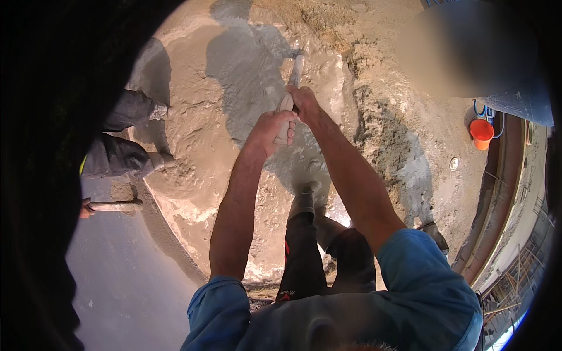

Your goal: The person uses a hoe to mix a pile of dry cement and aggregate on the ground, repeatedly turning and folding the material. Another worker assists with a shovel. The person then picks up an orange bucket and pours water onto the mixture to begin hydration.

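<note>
My left hand [273, 129] is wrapped around the butt end of a mud-coated tool handle [285, 105]. Farther up the same handle, my right hand [304, 103] grips it with the thumb along the shaft. The handle points away from me, and its pale far part [298, 68] reaches the wet grey mortar [193, 105]. Whatever head the tool has is sunk in the mix or too unclear to name. My boots [303, 199] stand in the wet mix below my hands, and shadows fall across it.
At left, another person's legs [127, 109] stand in the mix; that person's hand [86, 208] holds a wooden handle [115, 205]. An orange bucket [481, 134] is at right, near a blue container [522, 103]. Rough, drier material [382, 131] borders the mix. Scaffolding [518, 272] appears lower right.
</note>
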Available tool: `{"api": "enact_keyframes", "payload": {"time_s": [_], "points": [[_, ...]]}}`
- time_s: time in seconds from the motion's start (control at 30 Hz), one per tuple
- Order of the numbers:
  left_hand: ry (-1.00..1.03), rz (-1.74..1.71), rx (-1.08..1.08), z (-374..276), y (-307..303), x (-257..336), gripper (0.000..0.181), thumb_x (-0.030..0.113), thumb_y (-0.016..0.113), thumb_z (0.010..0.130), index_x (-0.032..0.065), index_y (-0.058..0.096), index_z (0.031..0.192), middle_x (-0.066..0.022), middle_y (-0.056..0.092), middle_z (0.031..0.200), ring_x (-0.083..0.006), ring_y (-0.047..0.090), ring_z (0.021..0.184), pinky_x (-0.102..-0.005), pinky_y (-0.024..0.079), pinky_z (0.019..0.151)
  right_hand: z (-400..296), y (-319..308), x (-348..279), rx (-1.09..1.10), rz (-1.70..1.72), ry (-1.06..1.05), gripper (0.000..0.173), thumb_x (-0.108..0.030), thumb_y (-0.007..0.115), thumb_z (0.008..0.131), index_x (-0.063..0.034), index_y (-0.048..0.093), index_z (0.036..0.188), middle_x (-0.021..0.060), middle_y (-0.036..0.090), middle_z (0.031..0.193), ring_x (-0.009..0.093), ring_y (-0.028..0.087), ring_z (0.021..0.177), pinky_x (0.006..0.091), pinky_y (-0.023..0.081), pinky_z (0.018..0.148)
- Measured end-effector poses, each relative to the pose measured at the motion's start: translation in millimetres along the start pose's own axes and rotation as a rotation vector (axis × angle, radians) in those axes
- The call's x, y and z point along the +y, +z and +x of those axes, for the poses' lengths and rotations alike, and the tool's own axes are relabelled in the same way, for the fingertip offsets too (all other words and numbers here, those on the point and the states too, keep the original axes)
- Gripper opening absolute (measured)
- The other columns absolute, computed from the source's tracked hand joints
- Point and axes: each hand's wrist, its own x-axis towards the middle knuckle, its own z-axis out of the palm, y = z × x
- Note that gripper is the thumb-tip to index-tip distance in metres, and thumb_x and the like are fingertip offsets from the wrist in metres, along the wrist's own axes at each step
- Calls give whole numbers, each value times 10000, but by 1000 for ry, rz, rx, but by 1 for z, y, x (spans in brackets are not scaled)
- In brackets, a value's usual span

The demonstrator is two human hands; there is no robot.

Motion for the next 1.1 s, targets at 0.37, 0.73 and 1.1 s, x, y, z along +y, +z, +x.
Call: {"api": "enact_keyframes", "payload": {"time_s": [0.37,0.73,1.1], "points": [[132,1031,199,-122,-9,-237,454,255,684,854,20,468,1177,-265,677,840,-449,683,769,-528,535,697,-75,-89,146,57,110,186,312,-280,762,868,-32,579,917,75,569,619,218,582,468,379,491,415],[131,1516,219,-199,-57,-285,420,254,687,847,77,505,1182,-152,632,889,-368,668,824,-501,520,676,-176,-76,206,118,436,364,190,-226,699,877,-104,568,811,49,546,599,213,543,463,374,459,421],[368,1192,79,-182,89,-222,545,273,700,884,8,448,1288,-239,681,950,-459,679,812,-521,556,695,-197,-142,43,218,126,195,184,-171,684,839,-85,571,722,41,548,594,163,526,434,353,460,406]]}}
